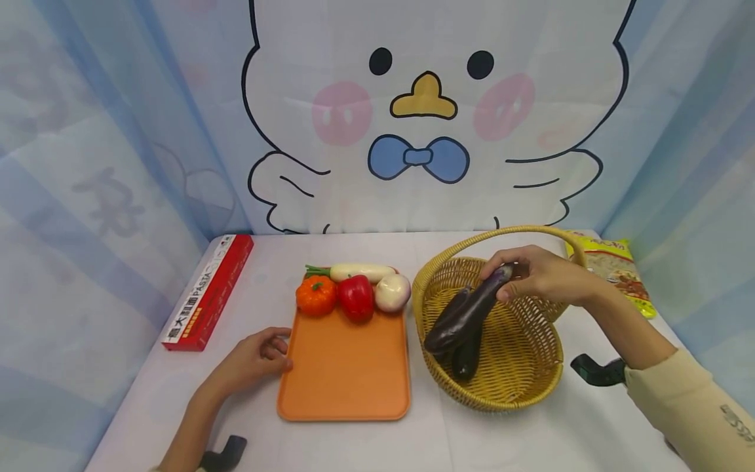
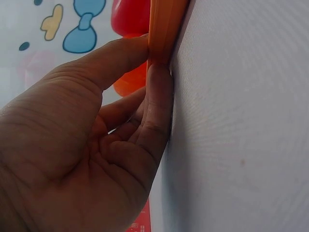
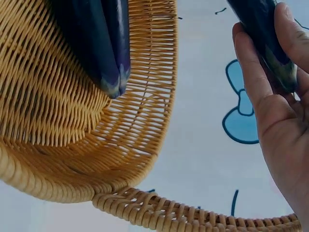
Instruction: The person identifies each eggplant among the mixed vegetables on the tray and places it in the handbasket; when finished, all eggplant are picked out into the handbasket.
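Note:
My right hand [image 1: 539,275] grips a dark purple eggplant [image 1: 466,314] by its stem end, above the wicker basket [image 1: 545,393]. The right wrist view shows this held eggplant [image 3: 263,34] clear of the basket, between thumb and fingers. Two more eggplants [image 3: 91,43] lie side by side inside the basket; in the head view the held one partly hides them. At the left edge of the orange tray [image 1: 345,373], my left hand [image 1: 256,357] pinches the rim, with the thumb on top and a finger [image 2: 159,92] against its outer side.
Along the tray's far end lie a white radish [image 1: 362,272], an orange pumpkin [image 1: 316,295], a red bell pepper [image 1: 356,298] and a whitish round vegetable [image 1: 392,292]. A red pasta box [image 1: 209,292] lies at left. Behind the basket is a yellow food bag [image 1: 613,269]. The basket handle [image 1: 501,233] arches up.

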The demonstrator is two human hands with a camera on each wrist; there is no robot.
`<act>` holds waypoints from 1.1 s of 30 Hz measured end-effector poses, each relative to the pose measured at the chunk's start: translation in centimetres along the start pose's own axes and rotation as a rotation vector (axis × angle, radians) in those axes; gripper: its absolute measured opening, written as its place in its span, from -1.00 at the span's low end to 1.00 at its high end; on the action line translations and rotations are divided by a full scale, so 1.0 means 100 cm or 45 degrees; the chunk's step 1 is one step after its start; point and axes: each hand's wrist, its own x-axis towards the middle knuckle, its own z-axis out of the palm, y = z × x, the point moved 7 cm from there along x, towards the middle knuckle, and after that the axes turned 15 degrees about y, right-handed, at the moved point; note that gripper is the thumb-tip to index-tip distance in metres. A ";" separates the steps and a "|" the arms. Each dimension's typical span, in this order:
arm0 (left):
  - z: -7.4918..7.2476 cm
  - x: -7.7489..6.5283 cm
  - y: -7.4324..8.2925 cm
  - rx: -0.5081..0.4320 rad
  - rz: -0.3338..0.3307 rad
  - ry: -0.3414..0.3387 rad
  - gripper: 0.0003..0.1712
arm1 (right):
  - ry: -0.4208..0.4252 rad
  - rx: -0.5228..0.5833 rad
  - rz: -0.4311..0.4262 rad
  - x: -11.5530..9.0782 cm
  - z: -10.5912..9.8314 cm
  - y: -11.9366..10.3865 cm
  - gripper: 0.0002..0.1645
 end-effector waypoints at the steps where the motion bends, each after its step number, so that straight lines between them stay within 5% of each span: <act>1: 0.000 0.000 0.000 -0.001 -0.001 0.001 -0.26 | -0.002 -0.003 0.008 0.001 0.000 0.001 -0.61; 24: 0.000 0.001 -0.003 -0.008 -0.006 0.001 -0.26 | -0.074 -0.096 -0.010 0.017 0.011 0.019 -0.61; 33: 0.000 0.000 0.000 -0.021 0.009 -0.002 -0.27 | -0.091 -0.128 0.068 0.021 0.015 0.029 -0.64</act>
